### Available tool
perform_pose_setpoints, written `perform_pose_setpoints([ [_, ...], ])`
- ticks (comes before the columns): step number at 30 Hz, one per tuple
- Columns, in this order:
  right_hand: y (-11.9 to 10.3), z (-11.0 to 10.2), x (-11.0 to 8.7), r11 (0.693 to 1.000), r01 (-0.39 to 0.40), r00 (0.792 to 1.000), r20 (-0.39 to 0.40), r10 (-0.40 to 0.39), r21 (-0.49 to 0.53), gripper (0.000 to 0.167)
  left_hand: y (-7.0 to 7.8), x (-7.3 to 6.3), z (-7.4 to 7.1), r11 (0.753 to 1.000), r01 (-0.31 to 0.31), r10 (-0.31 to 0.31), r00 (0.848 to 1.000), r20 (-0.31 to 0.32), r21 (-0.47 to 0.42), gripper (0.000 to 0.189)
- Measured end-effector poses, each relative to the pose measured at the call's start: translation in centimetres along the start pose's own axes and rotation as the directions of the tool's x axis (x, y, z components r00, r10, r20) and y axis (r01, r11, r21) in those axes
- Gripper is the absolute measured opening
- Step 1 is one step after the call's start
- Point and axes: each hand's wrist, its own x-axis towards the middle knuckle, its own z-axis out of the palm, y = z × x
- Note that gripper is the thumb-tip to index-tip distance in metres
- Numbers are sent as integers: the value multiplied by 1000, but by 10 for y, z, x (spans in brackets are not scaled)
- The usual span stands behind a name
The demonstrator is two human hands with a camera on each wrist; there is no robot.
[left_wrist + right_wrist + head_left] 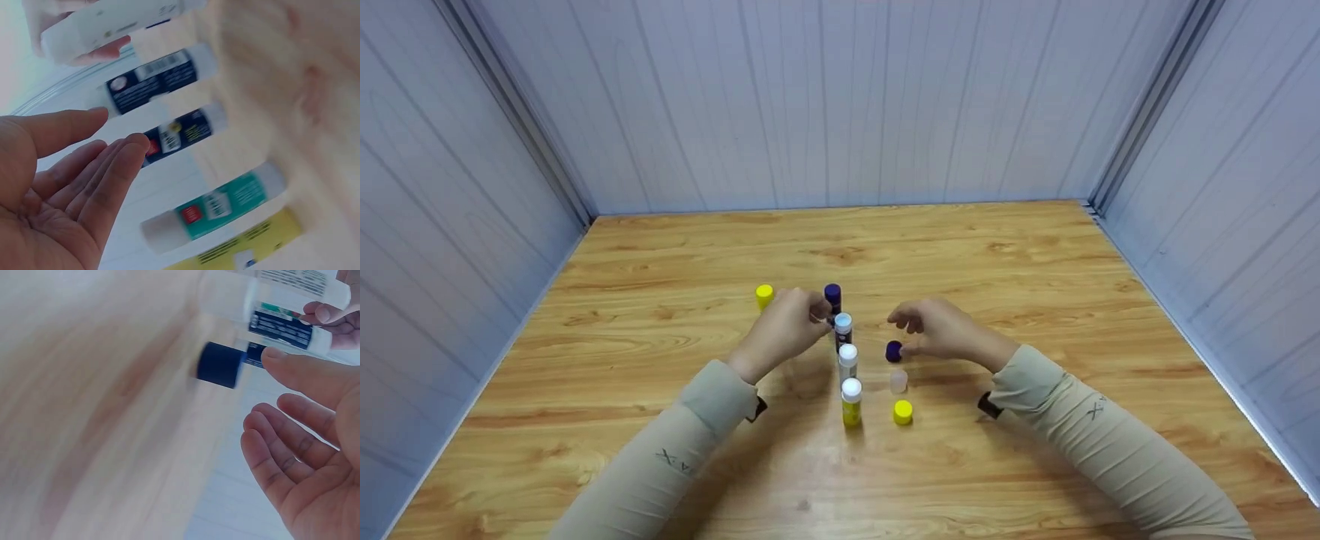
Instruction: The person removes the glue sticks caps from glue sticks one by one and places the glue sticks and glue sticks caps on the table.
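Note:
My left hand [789, 328] is beside the row of glue sticks, near a dark navy glue stick [844, 334] without its cap. In the left wrist view its thumb and fingers are apart, the tips close to two navy sticks, including one navy glue stick [180, 135]; whether they touch is unclear. My right hand [945, 328] hovers with relaxed fingers by a navy cap [893, 351], and in the right wrist view nothing lies between its thumb and fingers. A white glue stick [847, 361] and a yellow glue stick [851, 409] stand uncapped nearer me.
Below the navy cap sit a translucent cap [898, 381] and a yellow cap [903, 412]. Behind my left hand stand a yellow-topped stick [765, 295] and a purple-capped stick [832, 295]. A teal glue stick [219, 205] shows in the left wrist view. Panelled walls enclose the wooden table [960, 247].

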Motion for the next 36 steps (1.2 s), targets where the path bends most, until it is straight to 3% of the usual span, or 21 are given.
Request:
perform_pose_setpoints([
  [6,0,-5,-4,1000,4,998,-65,-2,22,41,7,6,-9,998,-41,45,991,-127,41,15],
  [10,2,-4,-4,999,31,995,-95,-27,37,40,9,14,-9,996,-34,47,986,-162,81,24],
  [18,2,-1,-5,997,59,992,-118,-52,50,42,5,31,-7,980,63,-56,998,-43,190,49],
  [26,1,-3,-6,996,40,992,-119,-31,74,43,3,44,-3,967,90,-92,996,-3,238,21],
  [36,2,-3,-9,996,49,989,-142,-38,73,43,2,50,-1,968,127,-132,991,10,216,23],
])
